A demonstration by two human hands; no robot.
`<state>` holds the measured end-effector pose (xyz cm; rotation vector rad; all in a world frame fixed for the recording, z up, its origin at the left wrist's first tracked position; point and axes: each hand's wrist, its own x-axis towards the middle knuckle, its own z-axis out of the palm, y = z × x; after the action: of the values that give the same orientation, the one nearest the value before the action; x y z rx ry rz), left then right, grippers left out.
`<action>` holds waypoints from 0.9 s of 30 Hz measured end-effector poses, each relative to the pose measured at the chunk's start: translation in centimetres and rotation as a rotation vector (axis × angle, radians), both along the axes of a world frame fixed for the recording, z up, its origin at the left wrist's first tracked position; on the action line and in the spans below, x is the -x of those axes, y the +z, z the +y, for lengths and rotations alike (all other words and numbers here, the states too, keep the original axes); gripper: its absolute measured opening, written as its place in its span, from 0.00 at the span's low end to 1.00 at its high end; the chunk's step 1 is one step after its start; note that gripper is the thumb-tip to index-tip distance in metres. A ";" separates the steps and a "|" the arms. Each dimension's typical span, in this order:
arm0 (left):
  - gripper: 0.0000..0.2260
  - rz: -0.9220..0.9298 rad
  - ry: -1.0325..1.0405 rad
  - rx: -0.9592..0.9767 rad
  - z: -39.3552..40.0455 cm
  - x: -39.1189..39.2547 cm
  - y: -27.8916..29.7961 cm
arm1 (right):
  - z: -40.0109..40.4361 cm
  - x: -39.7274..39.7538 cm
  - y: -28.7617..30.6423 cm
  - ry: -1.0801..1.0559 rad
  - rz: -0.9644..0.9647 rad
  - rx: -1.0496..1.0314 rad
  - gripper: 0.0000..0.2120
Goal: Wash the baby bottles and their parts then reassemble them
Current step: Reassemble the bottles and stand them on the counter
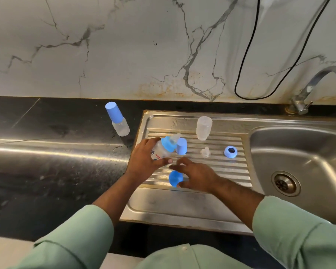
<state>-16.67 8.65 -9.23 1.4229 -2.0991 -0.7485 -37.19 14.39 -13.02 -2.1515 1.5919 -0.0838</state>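
Observation:
My left hand [144, 160] grips a clear baby bottle [161, 149] fitted with a blue collar and a clear teat, tilted over the ribbed drainboard [211, 169]. My right hand [196, 176] holds a blue cap [175, 178] between thumb and fingers just above the drainboard. A second blue cap [181, 146] stands behind the held bottle. On the drainboard lie a loose clear teat [205, 152], a blue collar ring [230, 152] and an upside-down empty clear bottle [203, 128]. A capped, assembled bottle [117, 119] stands on the black counter to the left.
The steel sink basin [303, 152] with its drain [285, 183] lies at the right, under a curved tap [314, 86]. A black cable [248, 55] hangs down the marble wall. Black counter [47, 152] spreads to the left.

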 end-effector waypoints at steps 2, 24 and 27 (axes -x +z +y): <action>0.30 0.044 -0.010 -0.036 -0.1 -0.5 -0.7 | -0.3 -1.0 -0.5 0.056 0.082 -0.002 0.32; 0.27 0.267 -0.246 -0.156 -0.7 0.5 2.6 | -1.2 1.2 15.3 -0.146 -0.467 0.210 0.25; 0.25 0.234 -0.325 -0.139 -0.8 0.7 3.9 | -1.9 1.3 15.7 0.007 -0.314 0.203 0.24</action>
<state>-17.40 7.88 -5.30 1.0098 -2.1476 -1.1477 -38.48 12.45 2.68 -2.1617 1.4440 -0.5735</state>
